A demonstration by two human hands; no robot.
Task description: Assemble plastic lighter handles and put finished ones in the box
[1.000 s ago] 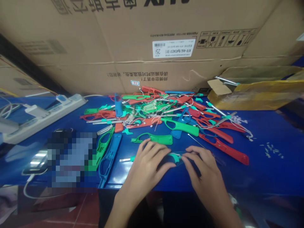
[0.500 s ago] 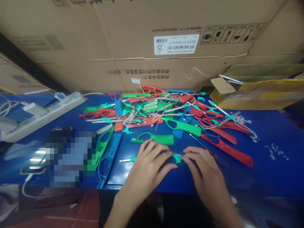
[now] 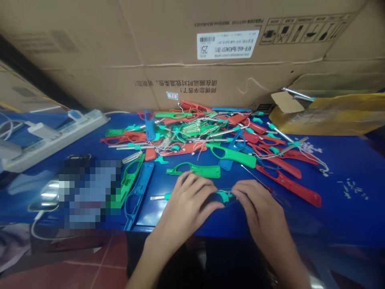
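A slim assembly of silver metal tube (image 3: 157, 197), teal plastic collar (image 3: 167, 196) and curved teal plastic piece (image 3: 223, 196) is held low over the glossy blue tabletop (image 3: 300, 224), near its front edge. Its middle is covered and gripped by the left hand (image 3: 188, 204), thumb and fingers curled at either side; the tube points out to the left. The far end is pinched by the fingertips of the right hand (image 3: 261, 202). The hands are near each other but apart, with the teal piece showing between them. What lies under the palms cannot be told.

For fine work of this kind, the body is best kept level and steadied by the left hand, while light, short pressure is given at the end by the right — force there could tilt or spring small parts out. Any thin white wire should be kept out of the seams, where it might be nipped.

Just beyond the left fingers lies a green plastic half-shell with a looped grip (image 3: 207, 170). Near the right hand, a thin metal rod (image 3: 252, 174) is laid slantwise, and a long red plastic shell (image 3: 294, 190) rests beyond it; elbows and wrists are best kept off both.
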